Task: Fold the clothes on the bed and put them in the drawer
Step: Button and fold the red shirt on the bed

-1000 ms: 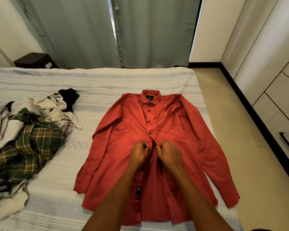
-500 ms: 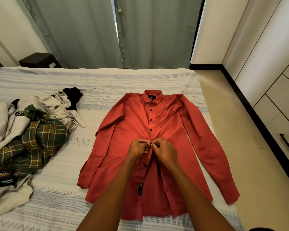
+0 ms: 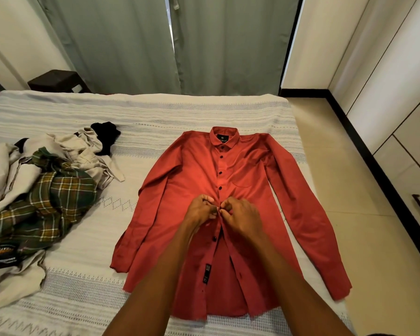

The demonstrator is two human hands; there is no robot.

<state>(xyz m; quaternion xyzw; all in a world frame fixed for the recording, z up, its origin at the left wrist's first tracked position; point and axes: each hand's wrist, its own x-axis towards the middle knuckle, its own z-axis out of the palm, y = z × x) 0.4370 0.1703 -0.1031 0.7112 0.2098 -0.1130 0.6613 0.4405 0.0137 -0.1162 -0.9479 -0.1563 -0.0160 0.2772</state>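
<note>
Now both hands, left hand (image 3: 200, 209) and right hand (image 3: 240, 214), pinching red shirt (image 3: 247, 170) placket.

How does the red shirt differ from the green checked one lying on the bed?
The red shirt lies spread flat, sleeves out; the green checked shirt is crumpled in a heap with pale clothes. The red shirt is plain; the checked one has yellow and white lines. Both hands pinch the red shirt's front; nothing touches the checked one. Both rest on the bed.

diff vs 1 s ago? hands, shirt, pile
Both hands, left hand and right hand, moved slightly up the red shirt placket toward the collar, fingertips now meeting at a button; both pinch the placket as before. Shirt flat, lower front unbuttoned. Clothes pile unmoved.
</note>
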